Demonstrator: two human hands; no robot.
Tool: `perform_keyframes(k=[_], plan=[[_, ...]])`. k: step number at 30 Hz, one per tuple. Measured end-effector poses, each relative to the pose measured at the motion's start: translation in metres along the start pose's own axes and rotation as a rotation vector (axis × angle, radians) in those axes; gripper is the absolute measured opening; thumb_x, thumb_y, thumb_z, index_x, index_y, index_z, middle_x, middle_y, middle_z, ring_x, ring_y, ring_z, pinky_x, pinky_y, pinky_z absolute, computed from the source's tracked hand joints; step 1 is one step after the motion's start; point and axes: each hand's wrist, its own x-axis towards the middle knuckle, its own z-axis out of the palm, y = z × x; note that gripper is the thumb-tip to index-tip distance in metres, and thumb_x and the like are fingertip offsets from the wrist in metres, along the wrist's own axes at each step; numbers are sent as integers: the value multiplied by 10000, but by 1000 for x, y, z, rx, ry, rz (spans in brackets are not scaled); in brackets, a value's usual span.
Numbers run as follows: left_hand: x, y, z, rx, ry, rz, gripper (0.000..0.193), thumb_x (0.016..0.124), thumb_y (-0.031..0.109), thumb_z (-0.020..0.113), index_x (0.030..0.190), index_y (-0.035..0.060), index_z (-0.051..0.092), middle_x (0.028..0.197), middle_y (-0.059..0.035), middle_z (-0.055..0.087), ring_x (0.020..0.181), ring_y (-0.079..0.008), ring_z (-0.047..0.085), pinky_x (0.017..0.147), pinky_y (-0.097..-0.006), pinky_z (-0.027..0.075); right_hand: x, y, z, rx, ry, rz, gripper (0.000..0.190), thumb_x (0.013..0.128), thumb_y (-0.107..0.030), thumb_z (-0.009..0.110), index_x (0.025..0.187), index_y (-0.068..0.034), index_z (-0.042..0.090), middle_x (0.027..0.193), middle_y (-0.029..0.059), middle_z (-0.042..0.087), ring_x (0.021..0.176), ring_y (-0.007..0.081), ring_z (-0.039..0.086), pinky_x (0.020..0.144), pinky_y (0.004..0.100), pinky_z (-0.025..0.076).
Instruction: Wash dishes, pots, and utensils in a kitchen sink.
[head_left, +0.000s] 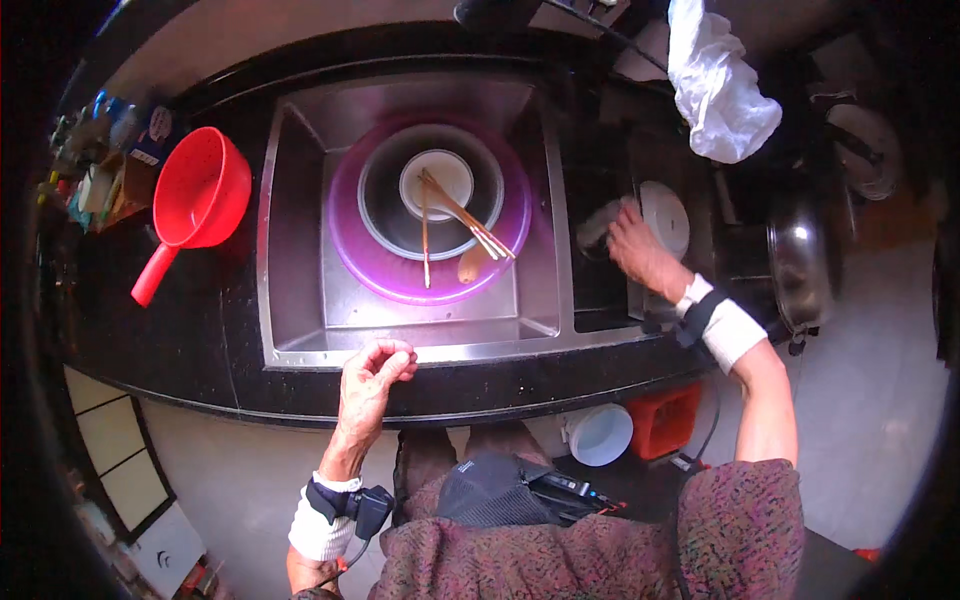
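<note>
My left hand (379, 379) hovers at the counter's front edge, its fingers curled together with nothing visible in them. My right hand (637, 244) reaches to the right of the sink, between a pale, blurred item (598, 225) and a white round dish or lid (670, 217). Whether its fingers grip the pale item cannot be made out. In the steel sink (412, 330) sits a purple plastic basin (345, 247). Inside it is a larger bowl (382, 232) holding a small white bowl (442, 166). Several chopsticks (459, 210) lean across the rims, beside a brown rounded object (471, 264).
A red plastic dipper (199, 187) lies on the black counter (187, 330) at left, near assorted packages (105, 165). White crumpled cloth or plastic (720, 82) hangs at upper right. A steel pan (801, 262) stands farther right. Below are a white bucket (600, 435) and an orange-red container (664, 420).
</note>
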Motion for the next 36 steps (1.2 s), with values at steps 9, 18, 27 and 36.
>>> perform_keyframes(k=[9,18,27,36], plan=[[-25,9,-18,2,-47,55,186,850,151,624,946,-8,610,872,-82,637,785,-143,609,720,-254,494,-42,-57,-20,438,-192,26,195,743,-203,558,810,-54,663,859,179,643,888,338,596,877,470,400],[-44,21,-42,80,-131,77,196,863,161,611,954,-12,630,861,-65,645,793,-138,609,720,-258,496,-62,-40,-178,1842,-239,306,457,683,-272,594,1068,-26,613,904,85,644,809,198,612,717,324,480],[-67,67,-47,-126,48,389,384,812,101,647,1162,25,509,1084,-88,580,901,-183,611,758,-310,518,65,-108,-366,1978,172,-551,604,807,-364,639,1275,-33,448,1247,146,506,1152,242,468,979,346,365],[-61,93,-204,208,241,505,402,650,-17,592,1051,-9,563,976,-80,630,890,-165,610,799,-288,497,89,-47,-325,1785,235,-64,424,832,-313,586,1153,-36,575,1091,144,616,1009,221,583,888,315,445]])
